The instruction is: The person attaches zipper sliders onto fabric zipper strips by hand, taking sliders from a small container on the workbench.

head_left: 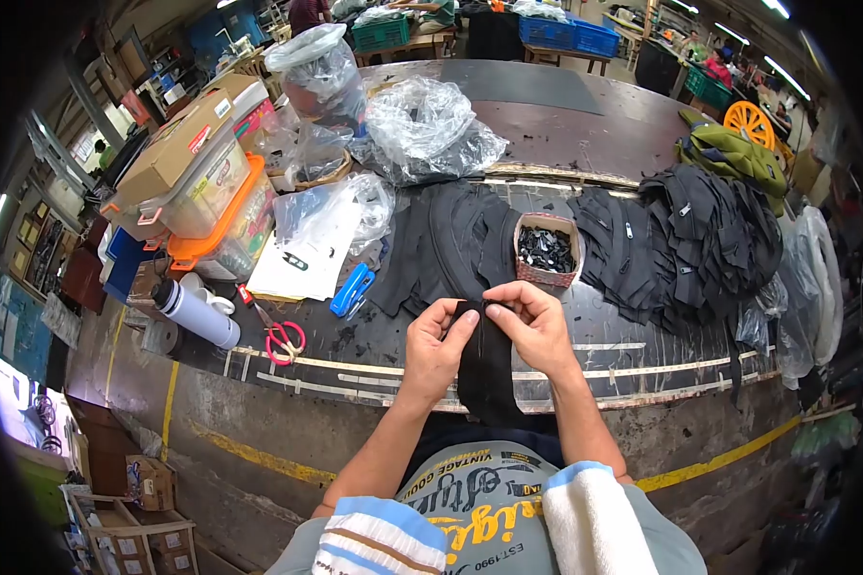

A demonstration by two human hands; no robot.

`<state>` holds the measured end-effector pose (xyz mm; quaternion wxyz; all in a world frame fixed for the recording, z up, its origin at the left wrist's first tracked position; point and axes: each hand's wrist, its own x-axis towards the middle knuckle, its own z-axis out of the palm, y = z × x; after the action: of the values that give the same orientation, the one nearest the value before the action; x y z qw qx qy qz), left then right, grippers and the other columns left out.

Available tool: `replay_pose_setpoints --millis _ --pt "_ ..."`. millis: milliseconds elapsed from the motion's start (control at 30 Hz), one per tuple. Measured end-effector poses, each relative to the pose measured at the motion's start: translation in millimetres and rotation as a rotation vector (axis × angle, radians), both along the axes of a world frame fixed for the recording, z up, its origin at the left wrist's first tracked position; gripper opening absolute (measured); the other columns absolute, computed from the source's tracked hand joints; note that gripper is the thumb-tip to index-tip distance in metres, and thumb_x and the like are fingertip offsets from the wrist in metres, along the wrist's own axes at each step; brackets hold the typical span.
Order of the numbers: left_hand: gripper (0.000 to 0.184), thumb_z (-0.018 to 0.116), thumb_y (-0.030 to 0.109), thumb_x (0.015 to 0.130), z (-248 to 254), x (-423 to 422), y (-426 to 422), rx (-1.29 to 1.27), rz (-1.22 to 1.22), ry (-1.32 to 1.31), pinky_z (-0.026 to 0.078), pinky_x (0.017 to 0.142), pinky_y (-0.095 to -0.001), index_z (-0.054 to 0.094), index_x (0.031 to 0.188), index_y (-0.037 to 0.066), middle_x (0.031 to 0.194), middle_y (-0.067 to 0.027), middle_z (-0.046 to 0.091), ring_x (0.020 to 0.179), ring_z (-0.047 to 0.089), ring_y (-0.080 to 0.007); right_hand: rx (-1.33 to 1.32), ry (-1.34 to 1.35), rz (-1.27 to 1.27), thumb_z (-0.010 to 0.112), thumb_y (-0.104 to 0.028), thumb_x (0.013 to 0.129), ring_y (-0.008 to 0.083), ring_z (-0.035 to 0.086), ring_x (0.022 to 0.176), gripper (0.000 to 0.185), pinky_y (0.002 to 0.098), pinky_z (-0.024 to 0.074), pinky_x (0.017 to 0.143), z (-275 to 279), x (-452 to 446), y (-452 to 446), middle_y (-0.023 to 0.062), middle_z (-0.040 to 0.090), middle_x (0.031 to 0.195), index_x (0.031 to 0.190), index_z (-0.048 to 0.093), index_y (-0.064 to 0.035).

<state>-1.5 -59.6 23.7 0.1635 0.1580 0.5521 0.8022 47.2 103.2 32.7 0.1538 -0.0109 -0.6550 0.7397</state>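
Head view: The left hand [438, 350] and right hand [531, 331] are pinching the upper end of a black zipper strip [487, 369] between thumbs and fingers. The strip is hanging down over the table [403, 369] edge, nearer the wearer than the box of small parts [547, 249]. Left of that box, black strips [451, 235] are lying fanned; right of it, a zipper pile [705, 240] is spreading.
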Motion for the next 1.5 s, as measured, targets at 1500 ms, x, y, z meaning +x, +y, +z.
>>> replay_pose_setpoints --millis 1500 --pt "0.008 0.066 0.007 0.097 1.8 -11.8 -5.7 -0.016 -0.211 -0.142 0.039 0.065 -0.0176 0.07 0.093 0.002 0.082 0.0024 0.064 0.072 0.049 -0.0038 0.128 0.021 -0.029 0.062 0.005 0.096 0.0066 0.056 0.08 0.016 0.0184 0.0443 0.073 -1.1 7.0 3.1 0.003 0.067 0.099 0.109 0.071 0.0014"
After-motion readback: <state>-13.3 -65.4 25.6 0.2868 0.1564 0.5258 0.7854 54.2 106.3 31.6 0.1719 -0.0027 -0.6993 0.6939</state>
